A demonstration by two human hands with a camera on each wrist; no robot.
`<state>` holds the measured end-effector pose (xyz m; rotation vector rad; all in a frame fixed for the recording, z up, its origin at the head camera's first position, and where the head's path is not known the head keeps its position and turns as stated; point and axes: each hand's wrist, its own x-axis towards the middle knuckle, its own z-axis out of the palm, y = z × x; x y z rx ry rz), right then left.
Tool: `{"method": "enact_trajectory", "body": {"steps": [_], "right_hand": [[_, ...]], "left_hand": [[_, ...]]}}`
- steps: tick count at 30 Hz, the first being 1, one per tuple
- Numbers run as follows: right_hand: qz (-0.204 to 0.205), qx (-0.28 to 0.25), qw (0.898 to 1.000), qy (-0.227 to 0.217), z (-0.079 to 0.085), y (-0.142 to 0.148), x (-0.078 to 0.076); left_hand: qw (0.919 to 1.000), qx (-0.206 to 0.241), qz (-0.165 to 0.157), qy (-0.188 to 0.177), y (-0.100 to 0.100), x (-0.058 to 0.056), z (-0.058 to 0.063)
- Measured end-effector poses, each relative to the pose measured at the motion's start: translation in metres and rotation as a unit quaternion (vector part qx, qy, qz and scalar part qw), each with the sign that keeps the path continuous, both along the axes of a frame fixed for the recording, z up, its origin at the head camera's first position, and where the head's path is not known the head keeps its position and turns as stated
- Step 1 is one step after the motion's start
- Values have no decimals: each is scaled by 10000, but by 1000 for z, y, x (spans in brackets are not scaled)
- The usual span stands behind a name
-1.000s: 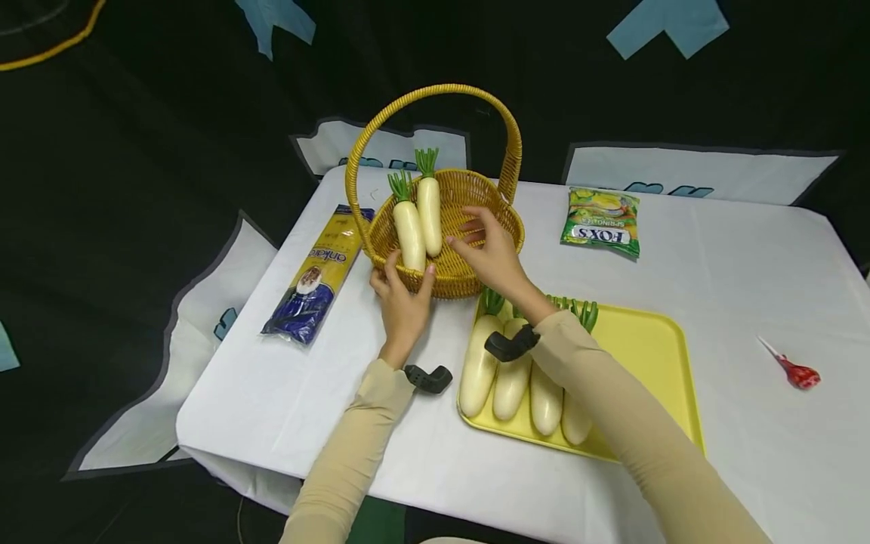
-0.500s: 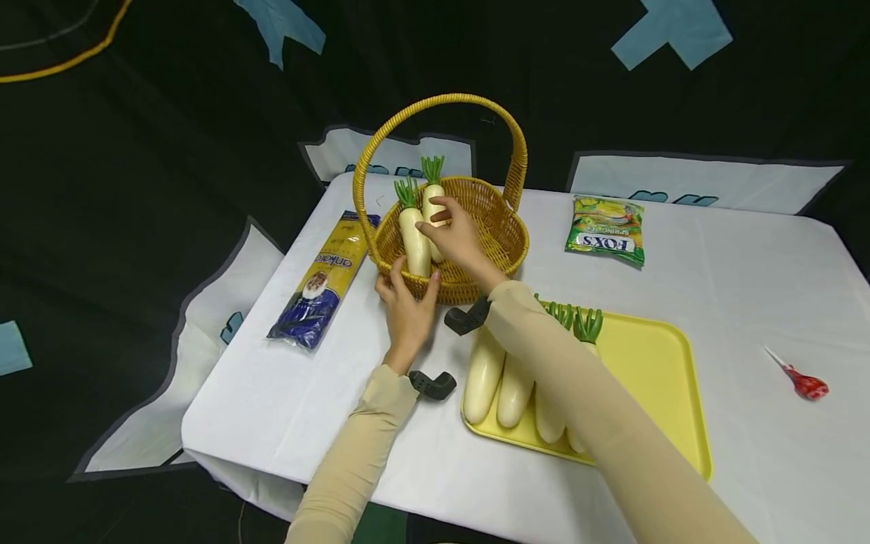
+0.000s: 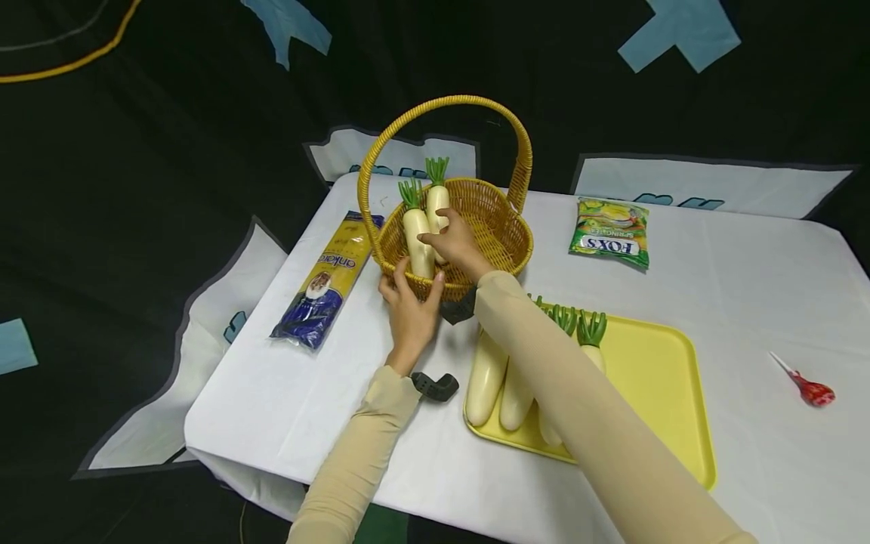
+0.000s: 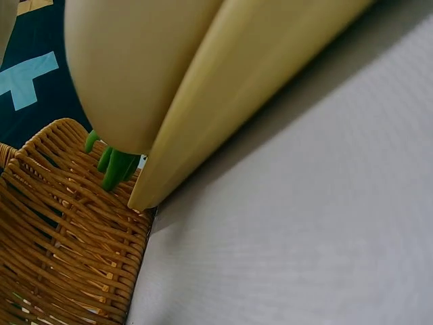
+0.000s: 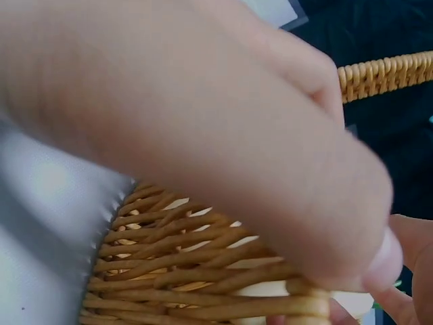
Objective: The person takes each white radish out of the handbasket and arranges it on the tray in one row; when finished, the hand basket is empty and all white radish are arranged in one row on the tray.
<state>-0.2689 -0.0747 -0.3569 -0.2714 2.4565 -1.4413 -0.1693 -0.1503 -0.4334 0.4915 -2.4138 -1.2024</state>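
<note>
Radishes (image 3: 416,234) in basket (image 3: 491,227), near-parallel, leaves (image 3: 411,194) farthest away

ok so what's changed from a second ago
The right hand has moved left, from over the basket's open side to the two white radishes in it; whether it grips either is unclear. The left hand stays at the near rim, and both radishes remain in the basket.
</note>
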Motion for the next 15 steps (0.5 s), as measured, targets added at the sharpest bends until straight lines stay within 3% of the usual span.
{"method": "enact_trajectory", "body": {"steps": [8,15], "right_hand": [[142,21,9997,-183,-5,-4,-2],[607,467,9964,-351,-7,-12,1]], "left_hand": [[10000,17,-59,-36,1,1,1],[9999,50,-122,-64,-1,2,2]]}}
